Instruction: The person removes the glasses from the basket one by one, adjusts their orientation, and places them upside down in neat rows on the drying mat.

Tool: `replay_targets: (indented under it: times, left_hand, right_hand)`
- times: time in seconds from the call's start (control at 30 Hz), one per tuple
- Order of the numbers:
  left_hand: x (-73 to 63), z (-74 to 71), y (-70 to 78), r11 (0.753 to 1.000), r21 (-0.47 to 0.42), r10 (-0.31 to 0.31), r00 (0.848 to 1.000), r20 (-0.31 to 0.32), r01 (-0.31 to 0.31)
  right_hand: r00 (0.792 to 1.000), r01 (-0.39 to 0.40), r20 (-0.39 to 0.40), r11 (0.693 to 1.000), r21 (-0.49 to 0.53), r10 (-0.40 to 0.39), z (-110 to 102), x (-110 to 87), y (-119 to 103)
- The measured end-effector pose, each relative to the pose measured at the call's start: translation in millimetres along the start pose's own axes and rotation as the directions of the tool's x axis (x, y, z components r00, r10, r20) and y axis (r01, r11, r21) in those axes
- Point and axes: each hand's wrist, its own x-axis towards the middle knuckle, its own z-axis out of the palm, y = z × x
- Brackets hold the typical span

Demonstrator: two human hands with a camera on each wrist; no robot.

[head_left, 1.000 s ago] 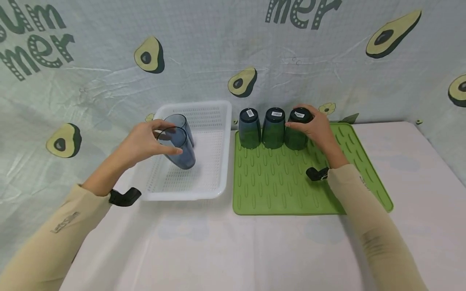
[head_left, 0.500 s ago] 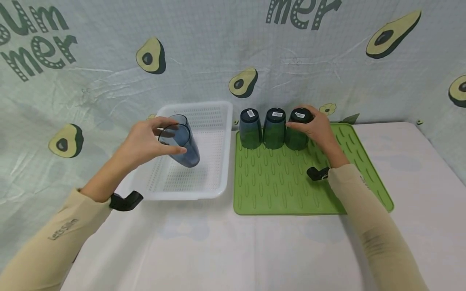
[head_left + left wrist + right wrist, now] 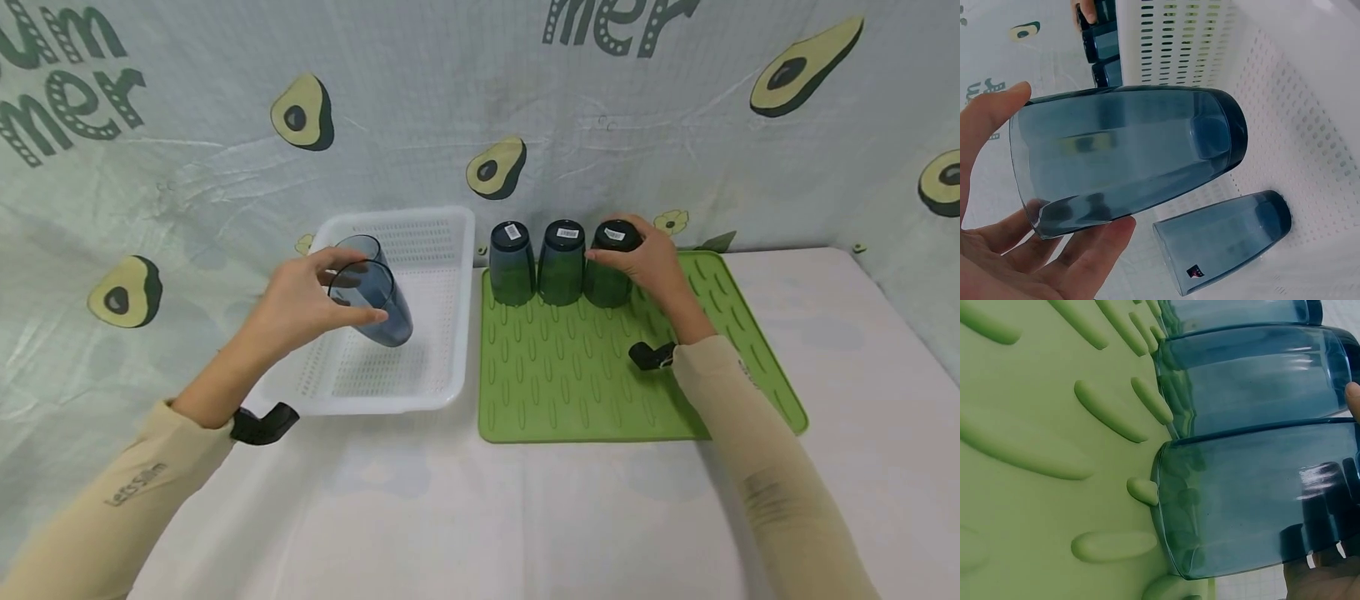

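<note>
A blue glass [image 3: 392,323] is tilted over the white basket [image 3: 442,367], its mouth toward the left hand [image 3: 298,300], whose fingers and thumb pinch it near the rim; whether it touches the basket, one cannot tell; a second glass [image 3: 1225,244] is inside, just behind it. The right hand [image 3: 651,260] grips the rightmost glass [image 3: 606,287] of three, all upside down in a row on a ribbed green mat [image 3: 562,400]; the table [image 3: 480,517] has a whitish cover; behind hangs a pale wrinkled sheet [image 3: 405,108] with avocado prints and dark green letters.
</note>
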Motion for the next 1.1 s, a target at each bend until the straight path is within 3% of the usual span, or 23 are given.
replay_targets:
  times: [0.2,0.7,1.1]
  left_hand:
    - [-0.7,3.8,3.6,1.000,0.007,0.019,1.000,-0.015,-0.019]
    - [-4.2,22.6,12.9,0.995,-0.084,0.046,0.997,-0.066,-0.051]
    - [-10.0,22.9,22.4,0.987,-0.131,0.084,0.992,-0.096,-0.096]
  right_hand:
    - [1.000,-0.024,0.011,1.000,0.013,0.024,-2.0,-0.2,-1.2]
    - [1.000,-0.014,0.018,1.000,0.014,0.013,-1.2,0.0,-4.3]
    - [1.000,-0.031,0.003,0.999,0.007,0.031,-0.5,0.7,0.3]
